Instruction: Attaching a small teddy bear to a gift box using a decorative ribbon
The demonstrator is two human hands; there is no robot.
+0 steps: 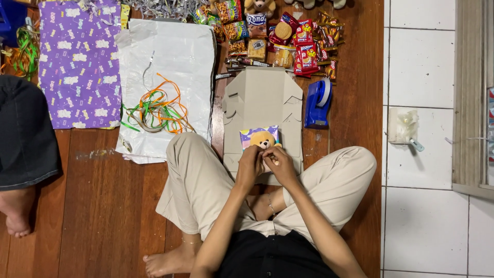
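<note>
I sit cross-legged on a wooden floor. My left hand (250, 166) and my right hand (278, 163) are both closed around a small tan teddy bear (263, 139), held low over the near part of a flattened grey cardboard box (262, 98). Behind the bear's head shows a purple patterned sheet or card (252, 135). Most of the bear's body is hidden by my fingers.
A blue tape dispenser (317, 103) lies right of the box. Snack packets (293, 41) are piled beyond it. To the left lie white paper (175, 56) with coloured ribbons (157, 110) and purple wrapping paper (80, 62). Another person's leg (23, 139) is at far left.
</note>
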